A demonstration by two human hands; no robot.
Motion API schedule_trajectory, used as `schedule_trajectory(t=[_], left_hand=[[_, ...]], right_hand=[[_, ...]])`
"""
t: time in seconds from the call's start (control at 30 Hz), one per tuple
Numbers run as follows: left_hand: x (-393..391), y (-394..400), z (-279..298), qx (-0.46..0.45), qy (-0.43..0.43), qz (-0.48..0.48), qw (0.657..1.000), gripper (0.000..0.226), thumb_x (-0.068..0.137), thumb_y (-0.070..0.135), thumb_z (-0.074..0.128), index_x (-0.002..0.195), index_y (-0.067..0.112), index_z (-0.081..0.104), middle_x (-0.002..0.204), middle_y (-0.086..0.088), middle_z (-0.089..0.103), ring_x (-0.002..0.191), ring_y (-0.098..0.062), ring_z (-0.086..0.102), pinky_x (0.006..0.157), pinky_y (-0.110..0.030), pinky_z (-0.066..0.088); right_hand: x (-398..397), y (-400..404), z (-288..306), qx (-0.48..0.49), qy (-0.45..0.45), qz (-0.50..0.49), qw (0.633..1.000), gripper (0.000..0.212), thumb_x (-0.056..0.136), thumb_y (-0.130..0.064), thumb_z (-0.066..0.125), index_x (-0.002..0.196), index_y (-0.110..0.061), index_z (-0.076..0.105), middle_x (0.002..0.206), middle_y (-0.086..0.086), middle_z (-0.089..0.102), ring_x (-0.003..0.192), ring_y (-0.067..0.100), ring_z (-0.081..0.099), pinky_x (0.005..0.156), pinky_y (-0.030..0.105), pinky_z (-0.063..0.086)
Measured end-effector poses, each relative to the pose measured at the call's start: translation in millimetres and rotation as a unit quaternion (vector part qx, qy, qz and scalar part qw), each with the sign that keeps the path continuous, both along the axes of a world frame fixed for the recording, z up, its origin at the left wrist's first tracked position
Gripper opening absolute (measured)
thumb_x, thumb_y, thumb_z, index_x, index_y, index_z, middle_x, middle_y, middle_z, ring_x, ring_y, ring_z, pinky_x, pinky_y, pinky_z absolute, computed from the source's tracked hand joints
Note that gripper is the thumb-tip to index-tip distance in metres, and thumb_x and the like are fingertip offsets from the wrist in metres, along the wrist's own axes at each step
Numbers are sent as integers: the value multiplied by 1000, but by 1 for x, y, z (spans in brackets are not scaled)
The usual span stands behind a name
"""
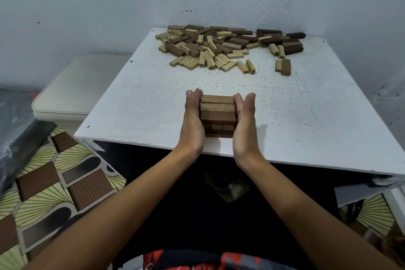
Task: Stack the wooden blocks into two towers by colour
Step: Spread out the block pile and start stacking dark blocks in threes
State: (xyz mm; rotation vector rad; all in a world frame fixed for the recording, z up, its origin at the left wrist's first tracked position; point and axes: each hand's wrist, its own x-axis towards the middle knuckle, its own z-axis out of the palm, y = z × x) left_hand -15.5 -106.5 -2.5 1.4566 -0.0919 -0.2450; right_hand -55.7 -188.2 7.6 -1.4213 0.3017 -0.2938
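On a white table (285, 116) in a pale-walled corner, left hand (192, 120) and right hand (244, 123) flat-fingered against dark tower (217, 114), loose blocks (228, 47) behind

A white table (285, 116) stands beside a cream stool (72, 92) (on patterned flooring (54, 182)).

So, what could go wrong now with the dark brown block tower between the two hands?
The dark brown wooden block tower stands close to the white table's near edge, so a push from the left hand or right hand might tip it off. Uneven pressing could also shift its layers.
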Motion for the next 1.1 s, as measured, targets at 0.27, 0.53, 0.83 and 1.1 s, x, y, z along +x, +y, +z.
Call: schedule_trajectory(t=[0.27, 0.53, 0.83, 1.1], left_hand=[[2, 0, -3, 0, 19, -1, 1000, 70, 98, 60, 5, 149, 23, 35, 147, -1, 45, 134, -14, 42, 117, -38, 27], [3, 0, -5, 9, 14, -2, 1000, 75, 93, 68, 8, 150, 25, 32, 151, 2, 38, 139, -13, 35, 119, -40, 23], [2, 0, -2, 1, 21, -5, 1000, 71, 96, 64, 7, 149, 26, 33, 147, 1, 44, 135, -14, 41, 118, -41, 25], [6, 3, -5, -23, 27, -10, 999, 75, 92, 71, 10, 145, 26, 39, 136, 2, 55, 126, -14, 51, 115, -43, 31]], right_hand=[[-2, 2, 1, -5, -2, 20, 1000, 44, 99, -52, 12, 84, -39, 51, 82, -32, 53, 68, -25, 55, 60, -2, 40], [-4, 4, 5, 7, -7, 29, 1000, 39, 102, -45, 11, 87, -40, 46, 86, -32, 45, 66, -31, 49, 59, -5, 36], [-6, 3, 8, 34, -1, 28, 999, 41, 103, -43, 12, 83, -36, 48, 77, -37, 47, 65, -29, 51, 59, -4, 37], [-3, -3, 0, 31, 10, 31, 999, 42, 89, -62, 18, 86, -40, 54, 88, -30, 59, 83, -16, 60, 76, 12, 43]])
